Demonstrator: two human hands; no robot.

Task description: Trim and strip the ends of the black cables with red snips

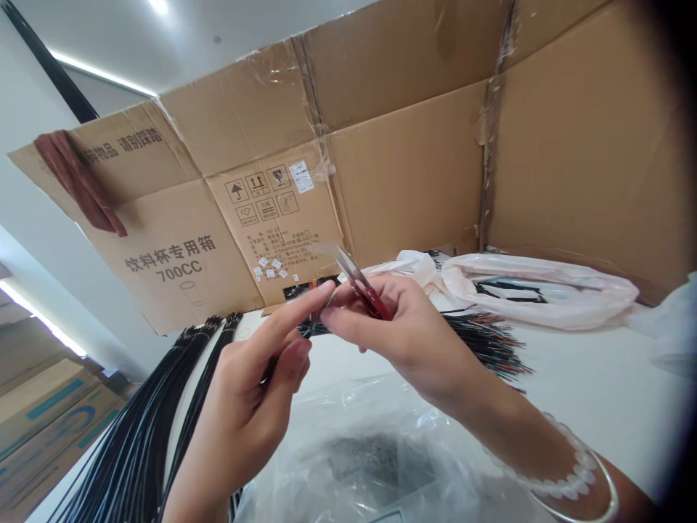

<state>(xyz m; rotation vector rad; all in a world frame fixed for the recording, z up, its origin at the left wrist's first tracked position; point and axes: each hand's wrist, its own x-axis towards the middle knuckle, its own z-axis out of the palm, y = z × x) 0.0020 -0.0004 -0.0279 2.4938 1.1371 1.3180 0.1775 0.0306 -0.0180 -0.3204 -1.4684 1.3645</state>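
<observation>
My left hand (261, 385) is closed, its thumb and forefinger around the end of a black cable whose thin coloured wires (311, 328) fan out. My right hand (381, 319) is closed too. Tucked in it is a small red-handled tool (370, 294), its silver pointed tip aimed up and to the left, away from the wires; its exact kind is unclear. The right thumb and forefinger pinch close to one thin wire (329, 299), nearly touching the left fingertips. Most of the cable is hidden inside my left palm.
Long bundles of black cables (147, 414) lie at the left. Behind my right hand rests a pile of cables with stripped coloured ends (484, 341). A clear plastic bag (353, 465) sits in front, a pinkish bag (544, 290) behind. Cardboard (403, 181) walls the white table.
</observation>
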